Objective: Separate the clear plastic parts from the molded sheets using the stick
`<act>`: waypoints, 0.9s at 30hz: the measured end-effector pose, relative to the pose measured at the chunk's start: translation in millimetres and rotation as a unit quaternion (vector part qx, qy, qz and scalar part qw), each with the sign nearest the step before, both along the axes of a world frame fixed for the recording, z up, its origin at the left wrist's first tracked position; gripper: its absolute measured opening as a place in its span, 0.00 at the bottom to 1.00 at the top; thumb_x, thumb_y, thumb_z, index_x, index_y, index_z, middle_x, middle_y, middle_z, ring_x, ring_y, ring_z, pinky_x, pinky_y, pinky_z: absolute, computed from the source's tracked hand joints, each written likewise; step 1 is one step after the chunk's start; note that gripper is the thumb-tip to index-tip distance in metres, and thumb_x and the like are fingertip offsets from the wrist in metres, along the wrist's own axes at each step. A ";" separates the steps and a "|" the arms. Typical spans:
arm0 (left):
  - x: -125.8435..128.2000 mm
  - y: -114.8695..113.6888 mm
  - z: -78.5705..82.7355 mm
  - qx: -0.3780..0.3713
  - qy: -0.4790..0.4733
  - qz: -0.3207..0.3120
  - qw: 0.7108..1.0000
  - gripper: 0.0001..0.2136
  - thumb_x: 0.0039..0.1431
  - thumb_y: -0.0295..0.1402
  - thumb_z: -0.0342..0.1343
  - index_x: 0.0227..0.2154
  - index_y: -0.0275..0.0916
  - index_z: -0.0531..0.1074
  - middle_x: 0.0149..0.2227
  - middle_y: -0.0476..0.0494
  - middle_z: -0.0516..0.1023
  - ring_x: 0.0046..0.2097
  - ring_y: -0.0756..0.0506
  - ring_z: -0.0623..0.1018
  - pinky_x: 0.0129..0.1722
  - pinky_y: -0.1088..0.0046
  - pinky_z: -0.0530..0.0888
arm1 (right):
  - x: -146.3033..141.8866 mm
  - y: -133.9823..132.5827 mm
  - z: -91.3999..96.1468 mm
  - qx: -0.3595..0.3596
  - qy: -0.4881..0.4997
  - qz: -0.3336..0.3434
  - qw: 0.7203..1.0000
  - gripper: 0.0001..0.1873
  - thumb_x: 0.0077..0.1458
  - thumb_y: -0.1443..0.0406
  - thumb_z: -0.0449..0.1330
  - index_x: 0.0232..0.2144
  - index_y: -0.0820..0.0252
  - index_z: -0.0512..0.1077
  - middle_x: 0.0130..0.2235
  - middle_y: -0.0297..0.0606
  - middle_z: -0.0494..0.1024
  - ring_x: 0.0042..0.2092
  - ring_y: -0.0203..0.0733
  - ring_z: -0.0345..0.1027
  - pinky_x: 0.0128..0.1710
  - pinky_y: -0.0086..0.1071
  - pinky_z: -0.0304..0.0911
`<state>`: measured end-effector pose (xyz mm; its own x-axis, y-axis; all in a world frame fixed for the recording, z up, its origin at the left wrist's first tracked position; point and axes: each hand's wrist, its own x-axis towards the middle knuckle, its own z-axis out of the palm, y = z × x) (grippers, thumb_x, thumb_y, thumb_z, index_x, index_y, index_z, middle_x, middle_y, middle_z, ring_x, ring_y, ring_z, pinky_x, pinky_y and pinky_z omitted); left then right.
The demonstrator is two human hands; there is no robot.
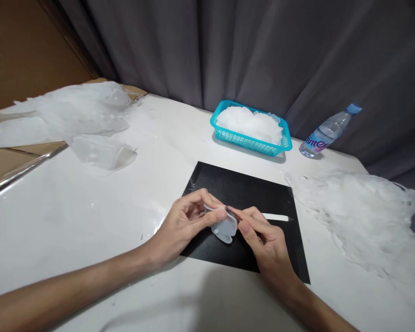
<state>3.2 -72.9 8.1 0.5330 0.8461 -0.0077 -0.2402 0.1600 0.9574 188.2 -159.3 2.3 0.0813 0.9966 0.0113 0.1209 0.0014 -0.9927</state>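
Over the black mat [242, 184], my left hand [190, 214] pinches a small, flat, translucent plastic piece [224, 229] between thumb and fingers. The piece is tilted, with a rounded, notched edge and a small ring mark near its lower end. My right hand [264, 233] is closed on a slim white-handled tool [275, 216] that looks like a craft knife. Its handle sticks out to the right behind my fingers. A dark metal tip shows at the piece's upper edge, close to my left thumb. My right fingers partly hide the tool.
Behind the mat stands a turquoise basket [252, 144] filled with whitish translucent pieces. A water bottle [327, 133] is to its right. Translucent sheets [86, 108] are heaped at the left on cardboard [7, 163]. Stringy translucent scraps [363, 216] pile up at the right.
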 end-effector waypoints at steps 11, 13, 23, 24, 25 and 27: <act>-0.5 -0.5 0.9 0.003 0.005 -0.011 1.000 0.11 0.63 0.31 0.68 0.30 0.38 0.71 0.36 0.47 0.81 0.37 0.50 0.78 0.37 0.76 0.73 | -1.3 0.1 0.6 0.020 -0.019 -0.018 0.999 0.16 0.69 0.54 0.59 0.53 0.47 0.82 0.39 0.38 0.76 0.40 0.41 0.69 0.41 0.34 0.68; -0.1 -0.7 1.2 0.004 0.005 -0.008 1.000 0.11 0.63 0.31 0.68 0.30 0.38 0.71 0.36 0.47 0.81 0.37 0.50 0.78 0.37 0.76 0.73 | -1.5 0.1 0.4 0.019 -0.021 -0.017 0.999 0.17 0.69 0.54 0.59 0.53 0.47 0.82 0.40 0.39 0.76 0.41 0.41 0.70 0.41 0.34 0.69; -0.2 -1.3 1.4 0.008 0.010 -0.006 1.000 0.10 0.63 0.31 0.68 0.30 0.38 0.72 0.36 0.48 0.80 0.38 0.50 0.78 0.38 0.76 0.72 | -1.0 1.1 1.9 0.019 -0.021 -0.015 0.999 0.16 0.70 0.56 0.59 0.53 0.46 0.82 0.40 0.38 0.77 0.41 0.41 0.70 0.41 0.34 0.68; -0.3 -1.3 1.4 0.008 0.011 -0.007 1.000 0.10 0.63 0.31 0.68 0.30 0.38 0.72 0.36 0.48 0.80 0.38 0.50 0.78 0.38 0.77 0.72 | -0.8 1.1 1.9 0.017 -0.020 -0.014 1.000 0.15 0.70 0.56 0.59 0.53 0.45 0.82 0.40 0.38 0.77 0.42 0.41 0.70 0.41 0.34 0.68; -0.4 -1.3 1.2 0.008 0.012 -0.008 1.000 0.10 0.63 0.31 0.68 0.30 0.38 0.72 0.36 0.48 0.80 0.38 0.51 0.78 0.38 0.77 0.72 | -0.5 1.1 1.6 0.015 -0.018 -0.015 1.000 0.15 0.70 0.56 0.59 0.53 0.45 0.82 0.41 0.38 0.77 0.42 0.41 0.70 0.42 0.34 0.68; -1.0 -1.1 0.6 0.007 0.015 -0.014 1.000 0.10 0.64 0.31 0.68 0.31 0.39 0.72 0.36 0.48 0.80 0.38 0.51 0.77 0.38 0.76 0.72 | 0.2 1.6 0.8 0.016 -0.013 -0.017 1.000 0.15 0.70 0.56 0.59 0.53 0.45 0.82 0.41 0.38 0.78 0.43 0.41 0.70 0.43 0.34 0.68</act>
<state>2.2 -73.9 8.6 0.5555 0.8314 -0.0127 -0.2078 0.1536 0.9660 188.3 -157.6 3.0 0.1147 0.9923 0.0461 0.1466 0.0290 -0.9888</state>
